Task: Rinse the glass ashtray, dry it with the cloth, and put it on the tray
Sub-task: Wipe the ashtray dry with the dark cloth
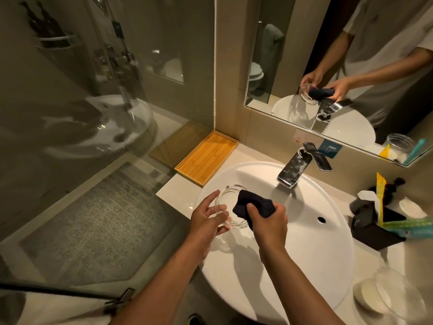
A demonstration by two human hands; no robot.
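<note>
Two hands (206,215) (269,221) around ashtray (228,207) and cloth (254,204)

The cloth (254,206) hides part of the ashtray (228,208)'s inside.

A bathroom.
White basin (316,231) under the hands, tap (297,167) and mirror (304,55) beyond them, glass shower screen (93,113) to their left, toothbrushes (398,225) to their right.
</note>
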